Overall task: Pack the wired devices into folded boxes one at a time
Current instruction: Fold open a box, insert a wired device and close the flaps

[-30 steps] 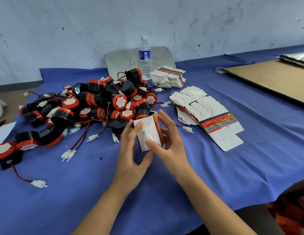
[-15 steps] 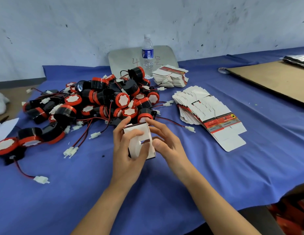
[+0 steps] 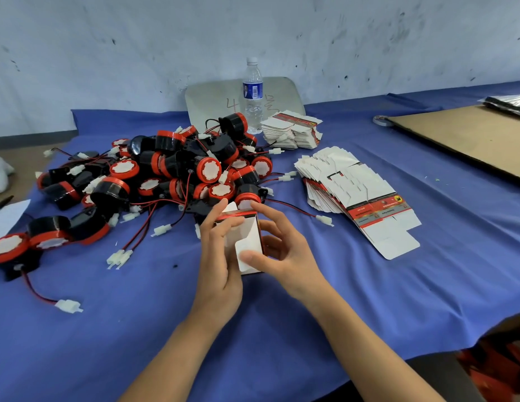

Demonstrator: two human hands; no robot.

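Setting: small packing workshop. The counter [image 3: 427, 271] was draped in blue cloth and stood against a scuffed, marked wall [image 3: 137, 53]. Bulk stock lay loose on it: one heap of identical black-and-red wired devices [image 3: 177, 169] and stacks of flat printed boxes [image 3: 360, 192]. A brown cardboard sheet [image 3: 470, 140] lay at the right end.

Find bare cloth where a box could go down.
Free: cloth in front of the left hand and right hand holding the box; the strip between the fanned flat cartons and the cardboard sheet; front left, below the loose connector. Crowded: the device pile, back left.
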